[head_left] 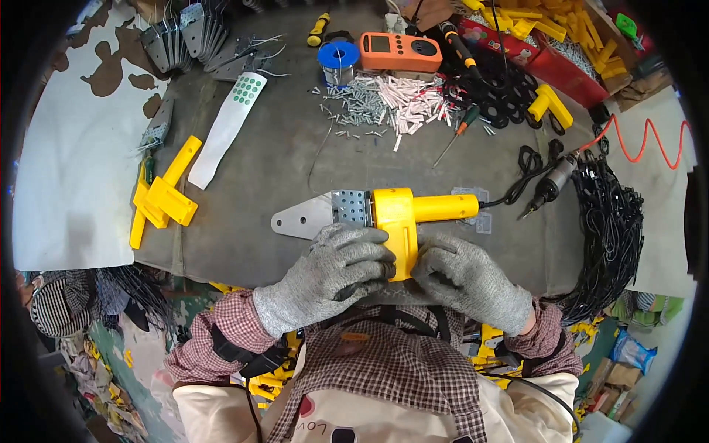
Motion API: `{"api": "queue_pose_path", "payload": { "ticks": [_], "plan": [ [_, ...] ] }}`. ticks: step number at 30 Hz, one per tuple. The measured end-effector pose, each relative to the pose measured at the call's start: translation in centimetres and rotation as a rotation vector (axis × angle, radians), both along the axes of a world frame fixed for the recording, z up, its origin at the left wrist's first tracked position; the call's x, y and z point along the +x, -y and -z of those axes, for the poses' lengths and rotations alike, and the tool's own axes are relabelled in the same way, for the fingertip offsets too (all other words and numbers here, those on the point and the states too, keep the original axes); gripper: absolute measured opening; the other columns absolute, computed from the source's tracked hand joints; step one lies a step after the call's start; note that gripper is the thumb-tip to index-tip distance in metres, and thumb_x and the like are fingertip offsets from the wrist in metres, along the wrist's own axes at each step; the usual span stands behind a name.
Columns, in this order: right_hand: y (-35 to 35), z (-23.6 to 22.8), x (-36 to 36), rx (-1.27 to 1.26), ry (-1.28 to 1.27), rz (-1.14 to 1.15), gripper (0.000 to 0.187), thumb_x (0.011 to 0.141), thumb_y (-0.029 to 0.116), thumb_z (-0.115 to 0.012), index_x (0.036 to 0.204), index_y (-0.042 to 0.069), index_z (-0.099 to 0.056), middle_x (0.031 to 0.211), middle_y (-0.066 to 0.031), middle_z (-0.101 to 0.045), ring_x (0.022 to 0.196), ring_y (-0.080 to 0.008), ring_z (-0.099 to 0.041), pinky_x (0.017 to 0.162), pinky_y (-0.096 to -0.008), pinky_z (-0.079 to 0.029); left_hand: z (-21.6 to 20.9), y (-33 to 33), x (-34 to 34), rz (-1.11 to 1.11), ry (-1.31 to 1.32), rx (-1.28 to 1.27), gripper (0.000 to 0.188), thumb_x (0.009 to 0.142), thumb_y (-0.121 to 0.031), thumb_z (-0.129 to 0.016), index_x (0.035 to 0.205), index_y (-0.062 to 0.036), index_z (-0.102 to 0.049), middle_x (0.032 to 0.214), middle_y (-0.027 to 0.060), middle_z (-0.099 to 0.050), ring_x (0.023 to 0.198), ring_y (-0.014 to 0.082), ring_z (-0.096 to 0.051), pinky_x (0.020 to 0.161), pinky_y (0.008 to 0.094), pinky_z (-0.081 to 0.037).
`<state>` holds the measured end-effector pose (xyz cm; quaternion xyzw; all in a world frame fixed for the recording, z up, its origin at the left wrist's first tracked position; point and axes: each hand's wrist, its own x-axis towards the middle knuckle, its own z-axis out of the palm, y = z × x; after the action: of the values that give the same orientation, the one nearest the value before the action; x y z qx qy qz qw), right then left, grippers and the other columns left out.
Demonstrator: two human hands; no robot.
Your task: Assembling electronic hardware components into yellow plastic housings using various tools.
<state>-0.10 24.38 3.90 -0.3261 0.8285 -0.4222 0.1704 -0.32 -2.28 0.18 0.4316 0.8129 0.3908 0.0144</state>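
Note:
A pipe welding iron (396, 229) with a yellow plastic housing and handle lies across the table in front of me. Its flat grey metal plate (300, 217) with holes points left, and a perforated metal guard (351, 207) joins it to the housing. A black cord leaves the handle's right end. My left hand (325, 273), in a grey glove, is closed on the housing's near left side. Against the housing's right side, below the handle, my gloved right hand (473, 284) has its fingers curled together; what they hold, if anything, is hidden.
Loose yellow housings (168, 193) and a sticker strip (230, 125) lie left. Beyond are a solder spool (339, 62), orange meter (400, 52), screws (360, 103) and pale sleeves (413, 100). A powered screwdriver (554, 181) and bundled black cords (607, 229) lie right.

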Motion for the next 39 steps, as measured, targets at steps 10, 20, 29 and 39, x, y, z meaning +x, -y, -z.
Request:
{"api": "queue_pose_path", "payload": {
  "ticks": [10,20,29,39],
  "plan": [
    [-1.5,-0.8,-3.7,-0.04,-0.009,-0.179,0.019,0.094,0.015,-0.063,0.107,0.002,-0.068,0.103,-0.0155,-0.064,0.095,-0.0333,-0.065,0.082,-0.0412,-0.054,0.0,0.3,0.3,0.126,-0.488,-0.393,0.045,0.084,-0.04,-0.068,0.119,-0.0126,-0.067,0.136,0.0063,-0.06,0.127,0.0288,-0.056,0.11,0.0511,-0.041],
    [8.2,2.1,-21.8,0.262,-0.315,0.08,0.023,0.082,0.003,-0.065,0.105,-0.003,-0.066,0.096,-0.0235,-0.07,0.094,-0.0371,-0.069,0.083,-0.0438,-0.052,3.3,-0.6,-19.1,-0.701,-0.052,-0.157,0.024,0.086,-0.016,-0.071,0.107,-0.0074,-0.07,0.098,0.0219,-0.071,0.095,0.0409,-0.068,0.084,0.0484,-0.054],
    [5.5,-0.7,-19.5,0.434,-0.637,0.197,0.023,0.093,0.018,-0.06,0.11,0.003,-0.065,0.093,-0.0236,-0.066,0.091,-0.0408,-0.067,0.077,-0.0499,-0.052,1.3,-2.2,-17.3,-0.712,-0.106,-0.278,0.021,0.087,-0.011,-0.064,0.107,-0.0068,-0.068,0.105,0.0175,-0.067,0.098,0.0396,-0.065,0.087,0.0486,-0.053],
    [-4.4,-2.9,-3.2,-0.009,-0.03,0.575,0.013,0.092,0.003,-0.065,0.104,0.0,-0.067,0.087,-0.0126,-0.068,0.074,-0.0209,-0.068,0.067,-0.0309,-0.053,-2.5,-5.5,-13.3,-0.216,0.691,0.005,0.021,0.094,-0.008,-0.065,0.113,0.0,-0.068,0.101,0.0094,-0.072,0.096,0.0147,-0.067,0.088,0.03,-0.054]
  ]
}}
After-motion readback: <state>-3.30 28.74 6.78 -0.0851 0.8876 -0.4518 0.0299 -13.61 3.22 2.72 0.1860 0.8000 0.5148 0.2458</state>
